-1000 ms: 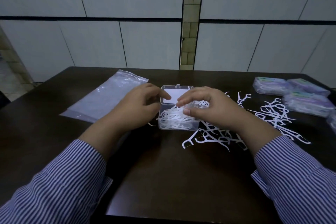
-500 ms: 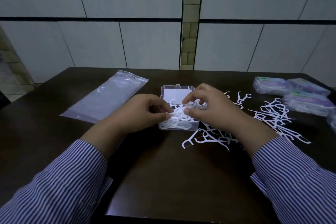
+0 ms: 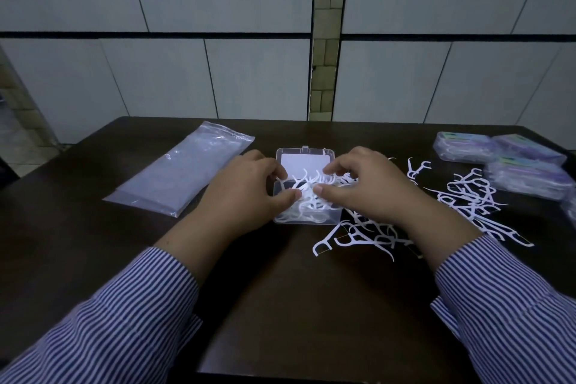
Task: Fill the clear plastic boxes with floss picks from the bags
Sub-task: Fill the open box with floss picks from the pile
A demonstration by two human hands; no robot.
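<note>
Both hands have come closer together over the box since a moment ago, and the left thumb now nearly meets the right thumb on top of the pile.

The left hand (image 3: pixel 246 193) has its fingers curled at the left edge of the clear plastic box (image 3: pixel 307 218), with its thumb pressing down on the floss picks in the box (image 3: pixel 307 196). The right hand (image 3: pixel 364 187) has its fingers bent, and its fingertips and thumb pinch some of those white picks from the right side.

The box sits in the middle of the dark table (image 3: pixel 296 305). Its long side runs left to right. Its lid (image 3: pixel 304 159) lies open at the back, away from the person. The picks in the box are heaped and tangled, pointing every which way, and some poke up above the rim.

More loose floss picks (image 3: pixel 367 237) lie scattered on the table just right of the box, also pointing all ways, and the mess spreads far to the right. A flat clear bag (image 3: pixel 184 178) lies to the left, its long way slanting from near left to far right. Filled boxes (image 3: pixel 498 162) sit stacked at the far right. Both arms wear striped sleeves (image 3: pixel 124 321).
</note>
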